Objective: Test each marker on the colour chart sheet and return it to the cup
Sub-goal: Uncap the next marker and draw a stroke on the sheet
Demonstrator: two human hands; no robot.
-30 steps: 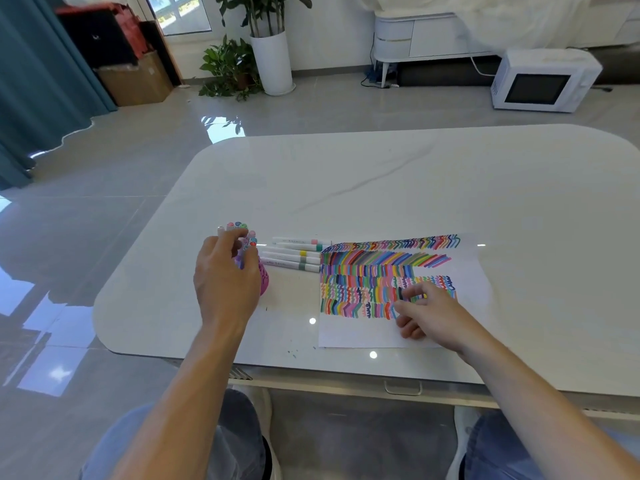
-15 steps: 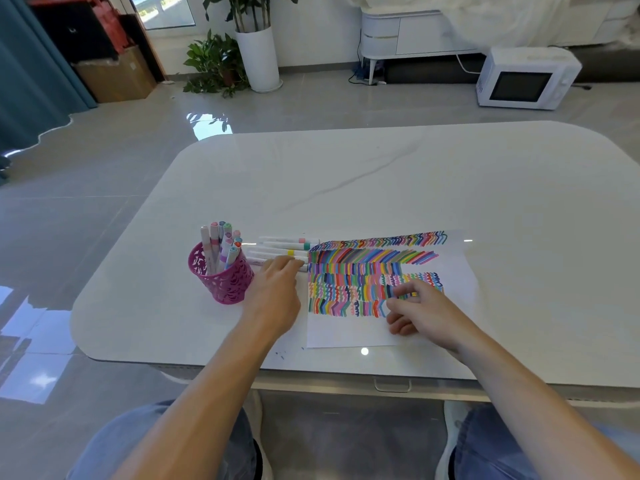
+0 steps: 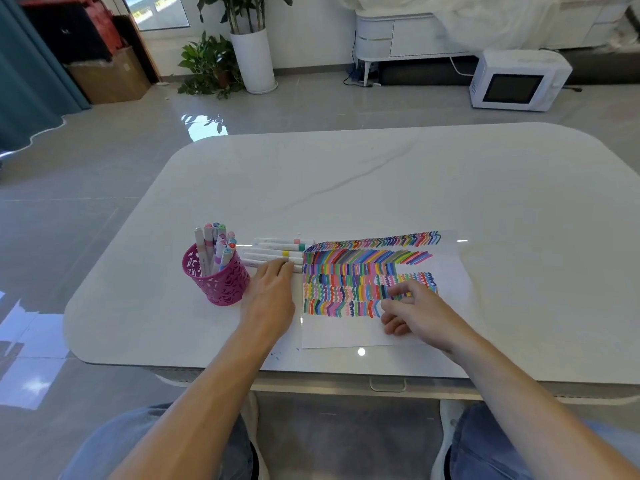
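Straight fingers of the left hand (image 3: 273, 292) lie flat on the nearest of the loose markers (image 3: 273, 252), touching it without curling round it. The right hand (image 3: 415, 310) rests on the colour chart sheet (image 3: 346, 332) with its fingers curled and thumb and forefinger drawn together; a small yellowish bit shows at the tips, but whether they pinch anything cannot be told.

The pink cup (image 3: 214, 282) stands upright on the white table (image 3: 381, 185). The standing markers (image 3: 214, 244) fill it, caps up and leaning slightly apart. Just to the right of the cup the loose markers lie in a tight row, side by side. Their long axes run from the cup toward the sheet, and their coloured bands point at the sheet's left edge. Nothing but the left hand's fingers covers them. Farther right of the cup the sheet lies flat, its upper part crowded with coloured strokes and its lower strip bare.

Well beyond the cup, on the floor, stand a potted plant (image 3: 252, 60), a cardboard box (image 3: 107, 76) and a white microwave (image 3: 519, 81). A teal curtain (image 3: 20, 81) hangs far to the cup's left.
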